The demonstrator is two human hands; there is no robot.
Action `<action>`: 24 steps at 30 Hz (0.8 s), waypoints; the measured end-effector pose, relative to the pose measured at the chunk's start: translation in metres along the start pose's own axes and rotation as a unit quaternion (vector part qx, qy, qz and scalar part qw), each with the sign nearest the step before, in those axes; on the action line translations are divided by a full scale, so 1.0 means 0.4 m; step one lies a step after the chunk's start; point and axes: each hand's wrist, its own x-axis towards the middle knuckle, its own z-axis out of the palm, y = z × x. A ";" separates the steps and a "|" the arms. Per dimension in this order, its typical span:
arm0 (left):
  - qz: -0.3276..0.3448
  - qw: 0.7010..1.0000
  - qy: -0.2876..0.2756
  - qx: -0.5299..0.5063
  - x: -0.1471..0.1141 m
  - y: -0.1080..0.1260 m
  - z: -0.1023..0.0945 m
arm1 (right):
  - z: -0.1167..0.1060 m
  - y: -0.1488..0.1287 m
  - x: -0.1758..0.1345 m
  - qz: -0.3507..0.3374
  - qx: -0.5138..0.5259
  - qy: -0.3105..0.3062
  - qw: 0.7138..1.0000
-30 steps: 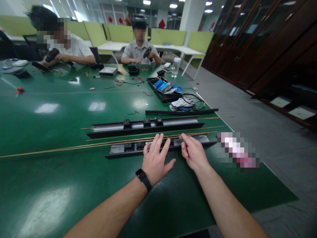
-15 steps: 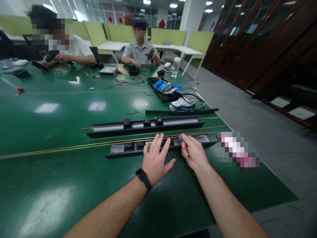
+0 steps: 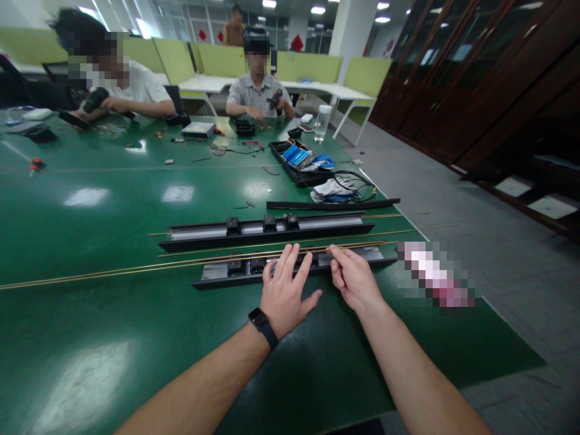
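My left hand (image 3: 284, 293) lies with fingers spread over the nearest black channel (image 3: 212, 283), its fingertips at a pair of thin brass-coloured rods (image 3: 136, 269). With thumb and forefinger pinched, my right hand (image 3: 356, 281) grips the rods just to the right. The rods run across the top of the channel and far out to the left. Small black blocks (image 3: 235, 266) sit inside the channel, some hidden behind my left fingers. Beyond it lies a second channel (image 3: 267, 237) with three black blocks in it, and another thin rod is between the two channels.
A black strip (image 3: 333, 204), gloves (image 3: 333, 188) with cables, and a black tray (image 3: 302, 175) holding blue items lie farther back. A clear bottle (image 3: 322, 124) stands near the right edge. Two people work across the green table (image 3: 127, 223), each with a power tool.
My hands and the rods stay almost still. Across the table, the seated person in the middle shifts slightly, and a person in the background now stands more in view.
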 end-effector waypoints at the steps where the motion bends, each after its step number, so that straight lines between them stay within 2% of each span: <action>1: 0.000 1.000 0.001 0.000 0.000 0.000 0.000 | 0.000 0.000 0.000 0.000 0.004 0.003 1.000; 9: 0.003 1.000 0.000 0.008 -0.001 -0.002 0.003 | -0.001 0.004 0.003 -0.001 0.029 0.022 0.999; 18: 0.005 1.000 0.002 0.006 0.000 -0.001 0.002 | -0.003 0.002 0.002 0.001 -0.005 -0.002 1.000; 24: 0.001 1.000 -0.003 0.005 -0.002 -0.003 0.003 | -0.002 0.006 0.003 -0.001 0.008 0.010 1.000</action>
